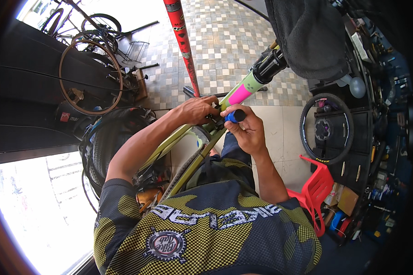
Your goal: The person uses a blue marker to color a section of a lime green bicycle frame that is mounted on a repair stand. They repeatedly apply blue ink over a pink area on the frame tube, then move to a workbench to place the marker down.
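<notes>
A yellow-green bicycle frame (201,159) with a pink band stretches from my lap up toward the far right. My right hand (251,134) is closed round a short blue handle with a black end (234,116), held against a dark joint in the frame; its tip is hidden. On the left side of that joint, my left hand (195,110) curls its fingers down over a dark part. What those fingertips grip is hidden beneath them. A black fork or tube end (270,67) caps the frame's far end.
A red tube (184,50) rises beyond my hands. Bare wheel rims and bikes (91,77) crowd the left. On the right are a tyre (326,129), a red plastic chair (314,190) and a tool wall (390,137). A dark cloth (309,39) hangs at the far right.
</notes>
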A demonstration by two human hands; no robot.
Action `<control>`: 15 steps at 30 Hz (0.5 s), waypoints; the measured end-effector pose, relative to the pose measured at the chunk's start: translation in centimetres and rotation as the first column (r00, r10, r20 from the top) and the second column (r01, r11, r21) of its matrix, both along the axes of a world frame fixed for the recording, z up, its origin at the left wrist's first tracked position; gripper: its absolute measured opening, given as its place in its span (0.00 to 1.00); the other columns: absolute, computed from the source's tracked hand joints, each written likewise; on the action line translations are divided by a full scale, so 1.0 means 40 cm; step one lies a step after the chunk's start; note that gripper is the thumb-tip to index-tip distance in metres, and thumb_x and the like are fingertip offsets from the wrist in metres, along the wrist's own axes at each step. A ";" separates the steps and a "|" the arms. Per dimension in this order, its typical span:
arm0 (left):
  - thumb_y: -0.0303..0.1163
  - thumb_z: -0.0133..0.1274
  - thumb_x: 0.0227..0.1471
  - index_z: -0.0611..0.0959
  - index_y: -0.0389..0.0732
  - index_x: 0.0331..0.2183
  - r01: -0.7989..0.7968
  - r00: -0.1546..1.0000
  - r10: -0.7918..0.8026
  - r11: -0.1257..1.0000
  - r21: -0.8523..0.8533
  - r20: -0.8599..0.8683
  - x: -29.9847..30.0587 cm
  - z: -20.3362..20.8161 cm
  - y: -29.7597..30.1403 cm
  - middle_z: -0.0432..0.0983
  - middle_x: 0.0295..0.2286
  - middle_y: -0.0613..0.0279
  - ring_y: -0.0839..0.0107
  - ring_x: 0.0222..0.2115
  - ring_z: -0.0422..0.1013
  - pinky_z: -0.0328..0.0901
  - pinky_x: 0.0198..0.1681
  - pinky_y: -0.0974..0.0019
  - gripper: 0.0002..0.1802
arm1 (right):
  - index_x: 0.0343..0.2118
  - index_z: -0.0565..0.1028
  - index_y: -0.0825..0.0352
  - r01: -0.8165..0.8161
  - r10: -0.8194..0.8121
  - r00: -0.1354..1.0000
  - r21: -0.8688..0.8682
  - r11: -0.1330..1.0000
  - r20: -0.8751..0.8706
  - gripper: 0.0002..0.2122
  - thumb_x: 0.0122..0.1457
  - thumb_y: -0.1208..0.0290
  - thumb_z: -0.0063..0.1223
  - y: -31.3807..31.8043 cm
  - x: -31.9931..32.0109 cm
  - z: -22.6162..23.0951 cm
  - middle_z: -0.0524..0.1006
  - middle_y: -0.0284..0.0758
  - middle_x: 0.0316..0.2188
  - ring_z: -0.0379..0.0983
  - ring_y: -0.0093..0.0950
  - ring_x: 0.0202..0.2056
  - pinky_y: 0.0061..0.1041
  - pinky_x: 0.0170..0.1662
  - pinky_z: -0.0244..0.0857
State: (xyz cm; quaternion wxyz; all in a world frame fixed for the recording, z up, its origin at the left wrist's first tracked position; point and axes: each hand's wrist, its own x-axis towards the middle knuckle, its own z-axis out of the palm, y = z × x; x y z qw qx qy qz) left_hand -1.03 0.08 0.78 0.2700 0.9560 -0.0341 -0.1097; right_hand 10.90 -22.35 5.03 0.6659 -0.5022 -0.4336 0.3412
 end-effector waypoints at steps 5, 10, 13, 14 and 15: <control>0.35 0.68 0.51 0.91 0.52 0.45 0.035 0.996 -0.030 0.998 -0.055 0.085 0.005 -0.026 0.003 0.71 0.55 0.53 0.51 0.60 0.68 0.69 0.59 0.51 0.16 | 0.57 0.74 0.68 -0.015 0.017 0.997 -0.027 1.000 0.078 0.17 0.68 0.78 0.64 -0.007 0.025 0.019 0.81 0.37 0.49 0.77 0.27 0.54 0.29 0.58 0.72; 0.36 0.68 0.53 0.90 0.49 0.46 0.038 0.995 -0.025 0.990 -0.132 0.102 0.000 -0.062 0.005 0.70 0.55 0.51 0.49 0.61 0.66 0.67 0.62 0.50 0.18 | 0.58 0.75 0.69 0.046 -0.049 0.981 -0.019 0.999 -0.190 0.19 0.66 0.78 0.66 -0.006 0.027 0.005 0.81 0.37 0.49 0.78 0.27 0.54 0.29 0.60 0.72; 0.35 0.68 0.53 0.89 0.49 0.48 0.018 0.999 -0.012 0.990 -0.140 0.044 -0.002 -0.068 0.008 0.70 0.55 0.51 0.49 0.61 0.66 0.67 0.62 0.49 0.19 | 0.56 0.77 0.69 0.065 -0.066 0.998 -0.060 0.996 -0.016 0.17 0.66 0.76 0.67 0.020 0.018 0.031 0.83 0.38 0.48 0.81 0.26 0.51 0.29 0.56 0.76; 0.35 0.68 0.53 0.88 0.49 0.49 0.030 0.997 -0.020 0.990 -0.136 0.073 -0.001 -0.070 0.006 0.70 0.55 0.51 0.49 0.61 0.66 0.67 0.62 0.49 0.20 | 0.56 0.78 0.69 0.067 -0.065 0.997 -0.075 0.995 0.036 0.17 0.66 0.75 0.68 0.032 0.015 0.039 0.84 0.38 0.48 0.82 0.26 0.50 0.30 0.56 0.77; 0.35 0.68 0.52 0.88 0.49 0.49 0.042 0.994 -0.028 0.991 -0.130 0.103 -0.001 -0.077 0.007 0.70 0.55 0.51 0.49 0.61 0.66 0.67 0.62 0.49 0.21 | 0.55 0.79 0.69 0.108 -0.105 0.991 -0.040 0.993 0.085 0.17 0.65 0.73 0.69 0.049 0.009 0.046 0.85 0.39 0.47 0.84 0.27 0.48 0.30 0.53 0.80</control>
